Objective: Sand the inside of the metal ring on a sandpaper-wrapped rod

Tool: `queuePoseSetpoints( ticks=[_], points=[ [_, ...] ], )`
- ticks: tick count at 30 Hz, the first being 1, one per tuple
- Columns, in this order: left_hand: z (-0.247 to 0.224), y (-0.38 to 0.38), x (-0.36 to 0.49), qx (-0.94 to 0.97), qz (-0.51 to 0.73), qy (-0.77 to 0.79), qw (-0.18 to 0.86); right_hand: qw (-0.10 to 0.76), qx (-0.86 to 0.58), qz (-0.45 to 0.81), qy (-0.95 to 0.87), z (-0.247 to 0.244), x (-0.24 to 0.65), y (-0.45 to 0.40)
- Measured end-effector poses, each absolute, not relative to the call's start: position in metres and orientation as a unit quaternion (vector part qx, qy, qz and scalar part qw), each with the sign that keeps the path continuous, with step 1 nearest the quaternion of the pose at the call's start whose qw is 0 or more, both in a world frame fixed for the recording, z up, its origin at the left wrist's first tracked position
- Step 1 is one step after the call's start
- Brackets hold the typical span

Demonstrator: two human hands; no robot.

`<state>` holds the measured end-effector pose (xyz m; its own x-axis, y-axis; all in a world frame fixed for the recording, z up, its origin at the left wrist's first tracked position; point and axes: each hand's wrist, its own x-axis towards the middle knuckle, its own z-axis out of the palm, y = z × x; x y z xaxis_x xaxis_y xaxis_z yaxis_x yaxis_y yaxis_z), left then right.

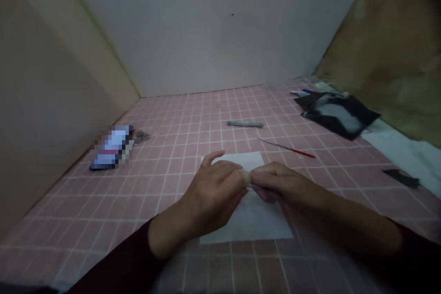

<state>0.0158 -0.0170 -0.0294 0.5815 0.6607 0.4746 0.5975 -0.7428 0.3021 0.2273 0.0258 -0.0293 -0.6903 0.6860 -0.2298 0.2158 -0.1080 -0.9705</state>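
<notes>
My left hand point(218, 188) and my right hand point(280, 181) meet over a sheet of white paper point(268, 225). Between their fingertips is a small pale, yellowish object point(246, 178), mostly covered and too blurred to name. The left thumb and forefinger close on it from one side, while another left finger sticks up and away. From the other side, the right fingers pinch it. Beyond the right hand lies a thin tool with a red handle point(303, 152) and a slender metal shaft. Farther back is a short grey bar point(244, 124).
A phone point(112, 147), blurred out, lies at the left beside a small grey clump point(140, 136). At the right back is a black plastic bag point(337, 112), with a dark scrap point(401, 178) nearer. The pink checked surface point(179, 133) ends at a pale wall point(220, 32).
</notes>
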Motion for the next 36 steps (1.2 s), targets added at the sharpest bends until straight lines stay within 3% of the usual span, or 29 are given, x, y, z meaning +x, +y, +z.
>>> queuePoseSetpoints(
  ticks=[4, 9, 12, 16, 20, 28, 36],
  points=[
    [-0.030, -0.015, 0.015, 0.863, 0.316, 0.379, 0.110, 0.182, -0.339, 0.615, -0.688, -0.025, 0.231, 0.029],
    [-0.024, -0.014, 0.013, 0.801, 0.292, 0.419, 0.313, 0.193, -0.307, 0.486, -0.795, -0.022, 0.231, 0.023],
    [-0.023, -0.012, 0.010, 0.775, 0.288, 0.419, 0.376, 0.168, -0.295, 0.431, -0.836, -0.020, 0.235, 0.023],
    [-0.025, -0.010, 0.008, 0.727, 0.336, 0.421, 0.426, 0.182, -0.290, 0.417, -0.842, -0.019, 0.238, 0.024],
    [-0.025, -0.011, 0.009, 0.686, 0.297, 0.425, 0.511, 0.175, -0.263, 0.416, -0.852, -0.019, 0.235, 0.022],
    [-0.024, -0.011, 0.011, 0.673, 0.304, 0.424, 0.525, 0.180, -0.271, 0.437, -0.839, -0.015, 0.237, 0.022],
    [-0.027, -0.012, 0.012, 0.769, 0.320, 0.443, 0.333, 0.203, -0.290, 0.547, -0.759, -0.021, 0.236, 0.030]
  ],
)
